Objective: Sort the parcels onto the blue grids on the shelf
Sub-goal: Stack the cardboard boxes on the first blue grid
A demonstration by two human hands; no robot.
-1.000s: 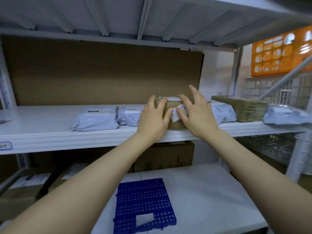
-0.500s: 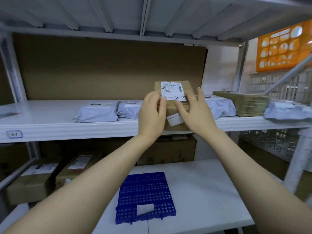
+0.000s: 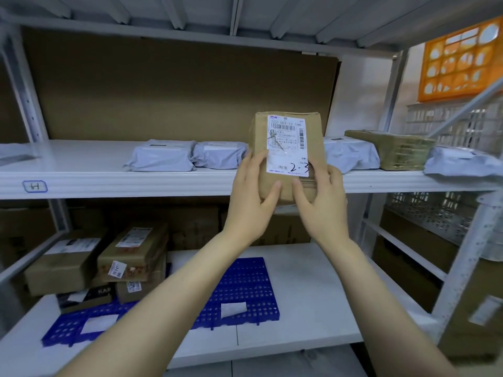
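A brown cardboard parcel (image 3: 288, 183) with a white shipping label marked "2-3" stands upright in the air, in front of the upper shelf (image 3: 109, 180). My left hand (image 3: 253, 200) grips its lower left side and my right hand (image 3: 321, 202) grips its lower right side. On the lower shelf lies a blue grid (image 3: 245, 289) with a small white tag, directly below my hands. A second blue grid (image 3: 68, 327) lies to its left, partly under stacked boxes.
Grey bagged parcels (image 3: 163, 156) and a taped brown parcel (image 3: 392, 151) lie on the upper shelf. Several cardboard boxes (image 3: 133, 251) are stacked at the lower left. An orange crate (image 3: 460, 58) and white wire baskets (image 3: 449, 126) stand at the right.
Both hands have lifted the brown parcel off the upper shelf and tipped it upright, label facing me. The view has dropped, showing more of the lower shelf.
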